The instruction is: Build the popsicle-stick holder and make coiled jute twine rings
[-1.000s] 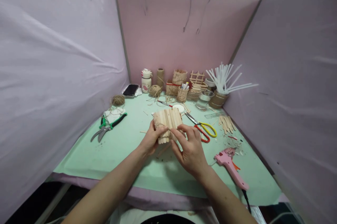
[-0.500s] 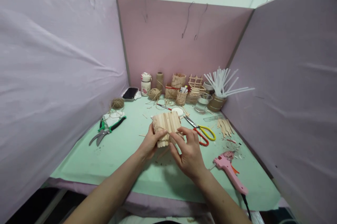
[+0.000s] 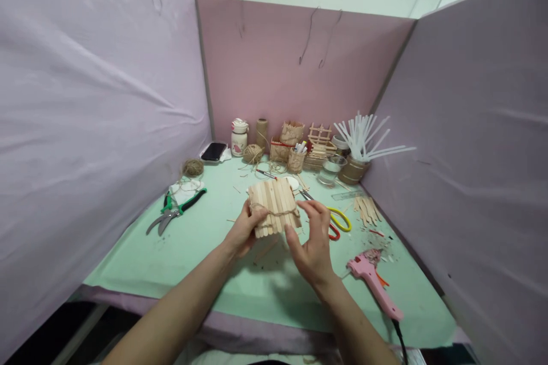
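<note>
Stick piece (image 3: 276, 193), made of flat wooden sticks laid side by side, is held by us above the middle of the green table (image 3: 192, 268), with twine (image 3: 283, 214) lying across its front.

From the left, we find the pruning shears (image 3: 168, 217) with their blades apart, near the ball of dark twine (image 3: 192, 168). They lie well apart from our hands, perhaps so that the working area is not disturbed.

Next, our left hand (image 3: 243, 231) holds the piece firmly at its left edge, thumb on the front and over the twine; we judge that this pressure keeps the twine from slipping. The other fingers are hidden behind.

Our right hand (image 3: 312, 239) is at the right edge, its thumb and fingers parted moderately wide and holding nothing that we can see. Whether a fingertip touches the wood, we cannot tell.

Beyond it, the scissors (image 3: 341, 213) lie partly covered by this hand, probably for easy reach. Farther right, the pink glue gun (image 3: 379, 288) rests on its side, its tip directed away from us, which seems a safe placing.
</note>
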A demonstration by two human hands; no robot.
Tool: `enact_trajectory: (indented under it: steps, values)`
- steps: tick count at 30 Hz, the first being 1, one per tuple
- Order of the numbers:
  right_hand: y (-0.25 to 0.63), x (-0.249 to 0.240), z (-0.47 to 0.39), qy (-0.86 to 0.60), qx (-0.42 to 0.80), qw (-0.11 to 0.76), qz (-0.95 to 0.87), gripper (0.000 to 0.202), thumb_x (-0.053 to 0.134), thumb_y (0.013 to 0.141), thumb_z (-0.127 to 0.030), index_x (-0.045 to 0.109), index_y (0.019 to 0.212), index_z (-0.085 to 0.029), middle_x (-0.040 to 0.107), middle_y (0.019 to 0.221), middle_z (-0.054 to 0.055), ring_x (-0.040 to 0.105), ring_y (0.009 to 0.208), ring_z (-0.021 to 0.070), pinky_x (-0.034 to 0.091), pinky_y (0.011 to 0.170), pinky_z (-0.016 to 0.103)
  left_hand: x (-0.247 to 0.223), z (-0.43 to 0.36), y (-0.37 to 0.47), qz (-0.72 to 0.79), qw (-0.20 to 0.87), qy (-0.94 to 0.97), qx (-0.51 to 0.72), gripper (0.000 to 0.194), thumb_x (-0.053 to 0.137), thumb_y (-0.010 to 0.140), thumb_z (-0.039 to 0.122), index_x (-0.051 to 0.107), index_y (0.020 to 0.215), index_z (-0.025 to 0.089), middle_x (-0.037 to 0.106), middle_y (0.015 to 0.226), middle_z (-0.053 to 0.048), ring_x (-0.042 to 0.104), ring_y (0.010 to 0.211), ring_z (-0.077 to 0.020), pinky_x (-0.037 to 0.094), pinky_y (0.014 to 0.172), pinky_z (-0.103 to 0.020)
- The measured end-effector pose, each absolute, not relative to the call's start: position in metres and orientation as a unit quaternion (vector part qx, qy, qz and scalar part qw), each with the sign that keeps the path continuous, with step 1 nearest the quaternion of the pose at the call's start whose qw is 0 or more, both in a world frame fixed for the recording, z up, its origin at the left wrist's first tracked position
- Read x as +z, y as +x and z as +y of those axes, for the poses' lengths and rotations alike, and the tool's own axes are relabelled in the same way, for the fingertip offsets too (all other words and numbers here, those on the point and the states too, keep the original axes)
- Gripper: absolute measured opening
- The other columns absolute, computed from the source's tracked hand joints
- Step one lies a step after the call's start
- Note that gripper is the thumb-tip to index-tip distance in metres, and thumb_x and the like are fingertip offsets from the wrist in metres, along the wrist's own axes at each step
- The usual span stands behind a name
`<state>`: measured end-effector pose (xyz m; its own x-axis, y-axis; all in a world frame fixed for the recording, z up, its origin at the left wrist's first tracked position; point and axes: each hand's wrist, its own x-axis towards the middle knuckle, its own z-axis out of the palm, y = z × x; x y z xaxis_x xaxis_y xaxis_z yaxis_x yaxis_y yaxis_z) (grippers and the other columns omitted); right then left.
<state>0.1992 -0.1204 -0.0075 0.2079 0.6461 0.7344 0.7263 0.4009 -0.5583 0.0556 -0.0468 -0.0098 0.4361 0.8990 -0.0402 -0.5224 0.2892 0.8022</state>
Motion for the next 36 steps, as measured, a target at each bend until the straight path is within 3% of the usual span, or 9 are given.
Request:
enact_trajectory:
  steps: [6,13,18,23,28,33,36]
  values:
    - [0.207,-0.031,-0.104,-0.475,0.324,0.619,-0.535,0.068,0.052,0.086,-0.046,0.023,0.142,-0.023,0.039,0.141,0.017,0.047,0.126,0.0257,0.047,0.095,0.044,-0.009,-0.043,0.055,0.182,0.774,0.385,0.468,0.084,0.087,0.050,0.045,0.048,0.121,0.022,0.062,0.118,-0.012,0.059,0.112,-0.0293,0.047,0.094,-0.042]
    - [0.198,-0.031,-0.102,-0.454,0.441,0.614,-0.471,0.085,0.066,0.077,-0.046,0.019,0.144,-0.022,0.055,0.128,0.016,0.060,0.110,0.0256,0.051,0.090,0.045,-0.014,-0.038,0.051,0.213,0.751,0.408,0.473,0.099,0.088,0.048,0.044,0.040,0.133,0.024,0.059,0.123,-0.013,0.055,0.117,-0.0300,0.046,0.096,-0.039]
    - [0.193,-0.030,-0.091,-0.510,0.336,0.648,-0.455,0.091,0.070,0.073,-0.045,0.018,0.143,-0.018,0.049,0.134,0.019,0.054,0.119,0.0273,0.045,0.098,0.046,-0.018,-0.029,0.045,0.321,0.669,0.447,0.500,0.089,0.077,0.065,0.048,0.032,0.139,0.030,0.042,0.142,-0.013,0.045,0.128,-0.0280,0.041,0.100,-0.040]
    - [0.187,-0.025,-0.077,-0.600,0.102,0.629,-0.484,0.097,0.072,0.070,-0.042,0.015,0.145,-0.015,0.031,0.145,0.020,0.033,0.135,0.0303,0.030,0.110,0.050,-0.021,-0.032,0.048,0.368,0.535,0.536,0.540,0.065,0.074,0.069,0.044,0.048,0.124,0.022,0.050,0.130,-0.013,0.044,0.127,-0.0280,0.036,0.105,-0.044]
    - [0.168,-0.027,-0.072,-0.581,-0.040,0.550,-0.599,0.092,0.066,0.077,-0.038,0.010,0.147,-0.017,0.028,0.146,0.020,0.024,0.138,0.0316,0.029,0.110,0.055,-0.017,-0.037,0.051,0.258,0.648,0.502,0.511,0.076,0.077,0.067,0.043,0.041,0.132,0.024,0.045,0.140,-0.014,0.042,0.130,-0.0299,0.038,0.106,-0.044]
    - [0.142,-0.025,-0.081,-0.473,-0.058,0.521,-0.708,0.088,0.062,0.082,-0.031,0.005,0.148,-0.018,0.030,0.144,0.019,0.026,0.138,0.0292,0.033,0.110,0.052,-0.008,-0.018,0.029,0.210,0.706,0.438,0.515,0.076,0.078,0.067,0.040,0.043,0.132,0.024,0.052,0.136,-0.013,0.049,0.125,-0.0311,0.040,0.105,-0.045]
    - [0.138,-0.014,-0.083,-0.422,-0.041,0.544,-0.724,0.080,0.061,0.082,-0.027,0.013,0.146,-0.021,0.035,0.141,0.016,0.030,0.137,0.0276,0.033,0.110,0.051,-0.005,0.002,0.004,0.198,0.715,0.440,0.506,0.070,0.075,0.071,0.033,0.045,0.133,0.022,0.055,0.134,-0.013,0.048,0.127,-0.0317,0.038,0.107,-0.045]
